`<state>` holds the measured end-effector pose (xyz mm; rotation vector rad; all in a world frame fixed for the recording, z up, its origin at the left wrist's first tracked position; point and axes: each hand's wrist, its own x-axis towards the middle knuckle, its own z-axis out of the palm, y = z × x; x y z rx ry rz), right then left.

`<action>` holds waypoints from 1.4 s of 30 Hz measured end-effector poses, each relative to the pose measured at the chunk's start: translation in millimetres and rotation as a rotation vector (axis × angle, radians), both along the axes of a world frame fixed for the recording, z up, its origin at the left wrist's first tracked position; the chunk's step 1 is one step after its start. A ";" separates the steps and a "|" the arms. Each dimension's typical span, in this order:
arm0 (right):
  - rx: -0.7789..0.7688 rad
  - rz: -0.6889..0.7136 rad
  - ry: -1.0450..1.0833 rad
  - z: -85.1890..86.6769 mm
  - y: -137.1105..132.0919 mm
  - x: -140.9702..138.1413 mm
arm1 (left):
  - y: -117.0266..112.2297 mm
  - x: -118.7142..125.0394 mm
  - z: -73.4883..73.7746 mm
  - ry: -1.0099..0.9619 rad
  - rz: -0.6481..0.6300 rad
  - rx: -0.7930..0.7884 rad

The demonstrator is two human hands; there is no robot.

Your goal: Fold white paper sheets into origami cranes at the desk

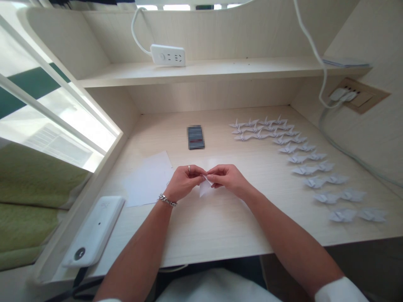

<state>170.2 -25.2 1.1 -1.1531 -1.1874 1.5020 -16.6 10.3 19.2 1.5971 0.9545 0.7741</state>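
Head view: your left hand point(184, 182) and right hand point(225, 179) meet at the fingertips, both curled inward and pinching a small folded piece of white paper point(205, 187) between them. Its lower corner hangs below your fingers, and your fingers hide the rest, so you cannot make out its exact folds. A silver ring point(189, 168) sits on a finger of your left hand, and a silver chain bracelet point(167, 200) circles that wrist.

Your hands are over the middle of a pale wood-grain desk point(214, 226). Just left of them, a loose pile of white square paper sheets point(147, 178) lies flat on it. Beyond your hands is a dark rectangular object point(195, 137), too blurred to identify. To your right, small white paper cranes point(304, 170) sit in neat rows, curving in pairs down the right side of the desk. Near the desk's left edge lies a white rounded rectangular device point(92, 231).

Above, a pale wooden shelf point(220, 71) holds a white power strip point(167, 55) with its white cable point(132, 27), and a tan wall socket point(359, 95) on the right wall takes white plugs.
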 end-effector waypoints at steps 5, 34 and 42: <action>0.020 -0.041 0.020 -1.6 0.5 -0.9 | 0.5 0.7 -0.2 -0.052 0.016 -0.039; 0.018 -0.159 0.039 -1.8 -0.5 -12.3 | 0.2 8.3 -2.4 -0.158 0.150 -0.113; 0.067 -0.165 0.028 -2.9 -0.3 -10.9 | -0.5 5.4 -6.6 -0.177 0.093 -0.092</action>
